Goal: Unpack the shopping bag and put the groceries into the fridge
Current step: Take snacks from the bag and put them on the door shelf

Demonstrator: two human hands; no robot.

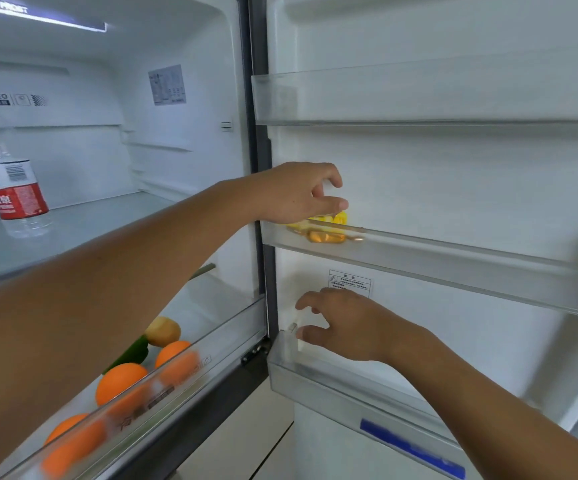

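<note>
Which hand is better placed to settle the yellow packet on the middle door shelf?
Left: the left hand is right over the yellow packet; the right hand is down at the lower door shelf.

fridge (183, 168): white and lit inside, door swung open to the right, bottom drawer (190, 368) pulled out.
yellow packet (325, 230): shiny yellow and amber wrapper, lying low in the middle door shelf (453, 261) at its left end, by the hinge; the left hand (298, 194) sits right on top of it, grip unclear.
water bottle (6, 174): clear plastic, red cap, red and white label, upright on the glass shelf (83, 230) near its left edge.
oranges (121, 382): at least three, lying in the drawer along its clear front wall.
cucumber (131, 355): green, lying behind the oranges, partly hidden.
yellow-brown fruit (162, 330): rounded, at the cucumber's far end, touching it.
</note>
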